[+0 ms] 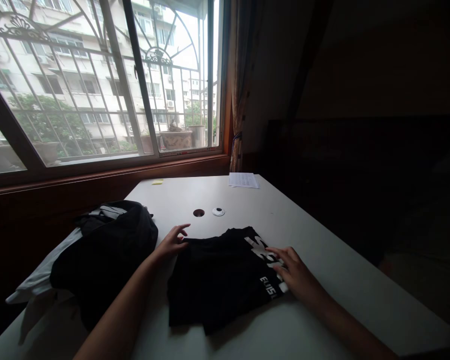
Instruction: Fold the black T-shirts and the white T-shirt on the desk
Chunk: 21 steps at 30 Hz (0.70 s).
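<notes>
A white table filled much of the lower frame. On it, at lower centre, a black garment lay with its right side beneath the right hand and its upper-left corner beside the left hand. The right hand touched the white lettering, thumb and fingers parted; the left was loosely spread, thumb at the cloth's edge, fingers raised.

white table, papers at its far right corner, yellow slips near its far left corner, hole and round cap on it, window and curtain beyond it
</notes>
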### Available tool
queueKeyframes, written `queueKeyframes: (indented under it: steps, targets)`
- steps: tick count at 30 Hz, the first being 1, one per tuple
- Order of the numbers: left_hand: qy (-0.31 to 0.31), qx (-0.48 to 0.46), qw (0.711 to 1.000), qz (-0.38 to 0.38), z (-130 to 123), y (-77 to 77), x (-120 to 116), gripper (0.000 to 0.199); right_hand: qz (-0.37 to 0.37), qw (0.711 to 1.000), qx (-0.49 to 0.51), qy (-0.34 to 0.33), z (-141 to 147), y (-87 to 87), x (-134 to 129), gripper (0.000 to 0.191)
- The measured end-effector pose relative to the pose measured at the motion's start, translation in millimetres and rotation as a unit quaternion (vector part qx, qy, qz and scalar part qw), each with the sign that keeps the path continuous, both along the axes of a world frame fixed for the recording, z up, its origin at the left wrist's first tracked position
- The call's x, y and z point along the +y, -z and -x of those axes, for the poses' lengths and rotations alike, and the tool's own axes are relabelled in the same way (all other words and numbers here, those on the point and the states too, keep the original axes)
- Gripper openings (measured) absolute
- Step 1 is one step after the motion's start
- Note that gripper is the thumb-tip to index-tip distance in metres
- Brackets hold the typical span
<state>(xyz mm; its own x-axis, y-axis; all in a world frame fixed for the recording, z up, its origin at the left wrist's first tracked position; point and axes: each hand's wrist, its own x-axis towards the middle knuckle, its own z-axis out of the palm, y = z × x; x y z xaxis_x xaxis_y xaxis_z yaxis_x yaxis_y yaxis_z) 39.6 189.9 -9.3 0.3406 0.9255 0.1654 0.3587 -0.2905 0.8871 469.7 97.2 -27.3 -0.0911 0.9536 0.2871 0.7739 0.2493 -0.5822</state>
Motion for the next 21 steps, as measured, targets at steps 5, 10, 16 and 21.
queueKeyframes:
  steps: [5,10,16,21]
  targets:
    - [0.18,0.011,0.978,0.109,-16,-20.8,-19,0.061,-0.082,0.991,-0.08,0.063,-28,-14.6,31,0.041]
    - [0.138,0.095,0.982,-0.082,-38,-30.9,-32,0.031,-0.143,0.977,-0.151,0.041,-20,-29.6,29,0.031]
    - [0.174,0.229,0.939,-0.187,-45,-35.5,-39,0.012,-0.051,0.972,-0.079,-0.215,40,-39.3,-33,0.009]
    - [0.193,0.26,0.923,-0.209,-47,-38.3,-43,0.016,0.034,0.94,-0.07,-0.332,58,-43.1,-69,0.038]
